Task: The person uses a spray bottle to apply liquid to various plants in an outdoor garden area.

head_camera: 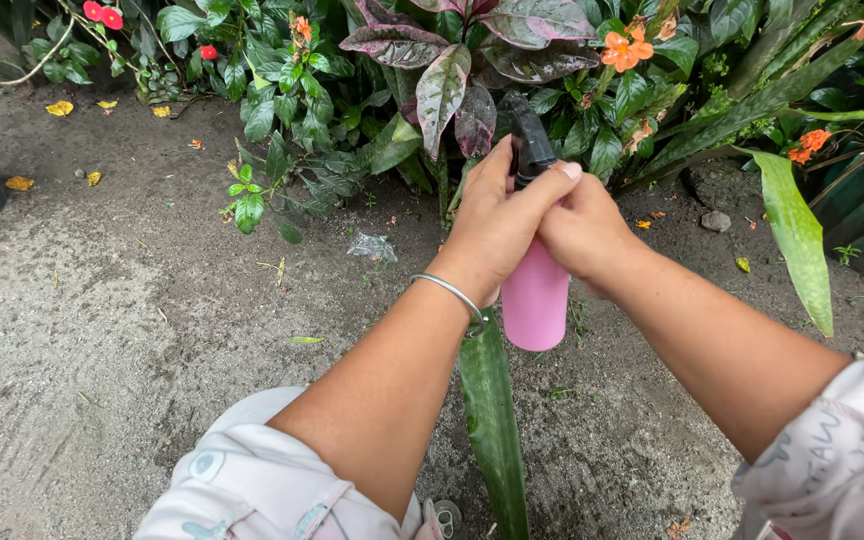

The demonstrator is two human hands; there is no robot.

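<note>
Before the leafy plants [432, 90], your left hand [497, 225] grips the pink spray bottle [535, 295] (black nozzle up). Your right hand [584, 232] clasps it too.

left hand [497, 235], right hand [587, 235], pink spray bottle [535, 295], plants [432, 70]

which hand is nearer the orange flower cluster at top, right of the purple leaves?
Right. The right hand grips the pink spray bottle almost directly below the orange flower cluster; the left hand sits further left.

orange flowers [625, 48], red flowers [104, 14], purple leaves [441, 90], stone [715, 221]
</note>
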